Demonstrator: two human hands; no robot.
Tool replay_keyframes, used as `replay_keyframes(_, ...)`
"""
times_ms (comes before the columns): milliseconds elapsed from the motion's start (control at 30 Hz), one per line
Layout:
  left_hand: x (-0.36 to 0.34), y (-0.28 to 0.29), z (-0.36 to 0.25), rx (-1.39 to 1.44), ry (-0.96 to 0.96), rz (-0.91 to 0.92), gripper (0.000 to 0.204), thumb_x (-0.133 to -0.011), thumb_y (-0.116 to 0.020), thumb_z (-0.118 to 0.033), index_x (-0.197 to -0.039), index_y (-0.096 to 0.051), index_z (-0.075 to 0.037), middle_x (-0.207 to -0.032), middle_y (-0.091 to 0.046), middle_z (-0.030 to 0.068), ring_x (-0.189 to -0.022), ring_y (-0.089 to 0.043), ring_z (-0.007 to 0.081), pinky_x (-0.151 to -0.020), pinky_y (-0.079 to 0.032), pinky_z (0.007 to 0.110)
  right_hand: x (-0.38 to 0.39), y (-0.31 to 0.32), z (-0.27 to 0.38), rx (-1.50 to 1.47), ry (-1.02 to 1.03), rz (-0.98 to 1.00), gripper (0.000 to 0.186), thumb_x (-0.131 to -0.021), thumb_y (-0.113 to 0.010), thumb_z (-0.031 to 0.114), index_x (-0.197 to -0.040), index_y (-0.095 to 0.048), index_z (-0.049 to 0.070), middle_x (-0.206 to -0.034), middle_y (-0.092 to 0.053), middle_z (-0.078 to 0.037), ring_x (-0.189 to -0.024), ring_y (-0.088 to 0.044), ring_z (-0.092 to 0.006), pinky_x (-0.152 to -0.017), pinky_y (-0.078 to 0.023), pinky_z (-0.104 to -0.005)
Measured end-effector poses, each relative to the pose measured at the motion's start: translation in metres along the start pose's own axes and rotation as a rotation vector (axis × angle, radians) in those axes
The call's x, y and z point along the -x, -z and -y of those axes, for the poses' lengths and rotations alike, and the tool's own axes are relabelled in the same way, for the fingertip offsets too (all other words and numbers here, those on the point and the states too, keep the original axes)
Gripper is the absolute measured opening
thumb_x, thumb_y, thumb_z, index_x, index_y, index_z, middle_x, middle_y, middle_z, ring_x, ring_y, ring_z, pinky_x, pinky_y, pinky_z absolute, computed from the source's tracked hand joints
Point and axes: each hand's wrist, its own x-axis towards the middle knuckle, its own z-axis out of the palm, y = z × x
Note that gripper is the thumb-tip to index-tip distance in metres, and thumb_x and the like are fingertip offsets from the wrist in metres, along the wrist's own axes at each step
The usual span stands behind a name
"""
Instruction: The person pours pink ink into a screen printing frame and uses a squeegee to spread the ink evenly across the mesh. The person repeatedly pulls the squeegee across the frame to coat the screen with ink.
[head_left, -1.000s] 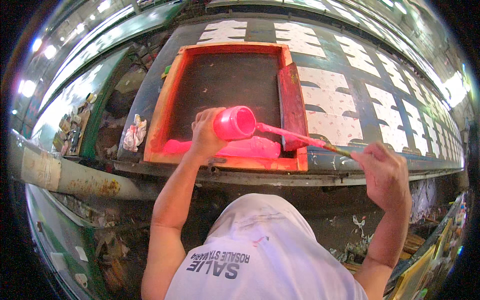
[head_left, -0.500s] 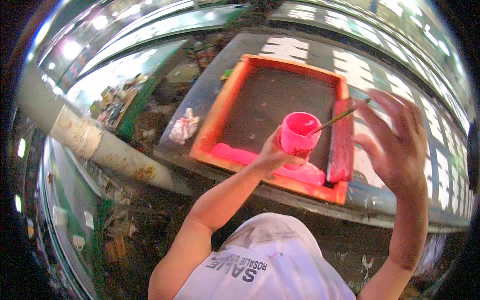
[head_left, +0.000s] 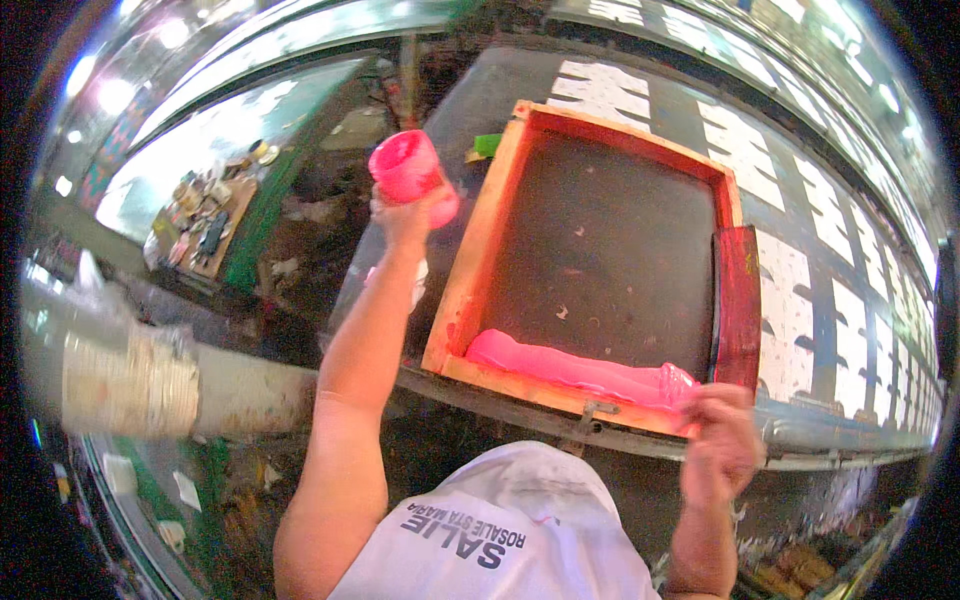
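Note:
My left hand [head_left: 408, 212] is wrapped round a pink-coated cup [head_left: 400, 165], held up at the left, beyond the frame's left side. A wooden printing screen [head_left: 455, 270] with a dark mesh lies on the table. Thick pink ink [head_left: 570, 368] runs in a band along its near inner edge. Against the screen's right side leans a red-stained squeegee [head_left: 737, 310]. Beside the screen's near right corner is my right hand [head_left: 722, 440], its fingers curled together close to the ink's end. Whatever those fingers hold is hidden. The thin stick is out of sight.
The long dark table [head_left: 460, 120] carries rows of white cut pieces [head_left: 785, 290] to the right. A small green block [head_left: 485, 147] sits by the screen's far left corner. A thick pipe [head_left: 240, 395] crosses at left. Jars and tools crowd a side board [head_left: 215, 225].
My left hand has carried the cup from above the screen to the far left. My right hand has come down to the near right corner, its fingers curling in. The stick has left view.

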Motion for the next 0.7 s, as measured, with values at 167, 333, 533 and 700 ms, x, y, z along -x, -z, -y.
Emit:
replay_keyframes(167,-0.064,0.017,0.091,-0.527,0.063,0.021,0.144,-0.05,-0.113,-0.049,-0.168,-0.044,-0.004,-0.162,-0.057,0.0218,-0.148,-0.055,0.0435,-0.126,-0.046,0.055,0.039,-0.122,-0.053,-0.881,-0.554,-0.123,0.045,-0.108,-0.076,0.027,-0.142,-0.072,-0.001,-0.128,-0.076,-0.022,-0.106,-0.079,-0.0333,-0.084,-0.065,-0.0434)
replay_keyframes(333,-0.038,0.03,0.056,-0.718,0.13,0.139,0.147,-0.057,-0.108,-0.061,-0.175,-0.039,-0.008,-0.164,-0.059,0.0231,-0.154,-0.053,0.0477,-0.129,-0.043,0.061,0.067,-0.159,-0.098,-1.125,-0.961,-0.311,0.04,-0.11,-0.072,0.023,-0.143,-0.072,0.0,-0.126,-0.078,-0.019,-0.101,-0.08,-0.0294,-0.08,-0.065,-0.0401)
replay_keyframes(533,0.007,0.08,-0.009,-1.097,0.011,0.445,0.105,-0.078,-0.096,-0.061,-0.168,-0.056,-0.024,-0.161,-0.063,0.0156,-0.15,-0.057,0.0424,-0.127,-0.045,0.059,0.084,-0.156,-0.097,-0.446,-0.751,-0.151,0.028,-0.112,-0.067,0.008,-0.138,-0.073,0.0,-0.123,-0.078,-0.016,-0.101,-0.077,-0.0227,-0.083,-0.065,-0.0362)
replay_keyframes(700,0.083,0.16,-0.015,-1.096,-0.275,0.729,0.048,-0.096,-0.086,-0.04,-0.142,-0.079,-0.027,-0.15,-0.069,0.0107,-0.144,-0.061,0.0378,-0.116,-0.052,0.057,0.064,-0.142,-0.106,-0.186,-0.345,-0.006,0.026,-0.112,-0.067,0.008,-0.136,-0.074,0.0,-0.132,-0.074,-0.017,-0.107,-0.075,-0.0201,-0.086,-0.064,-0.0347)
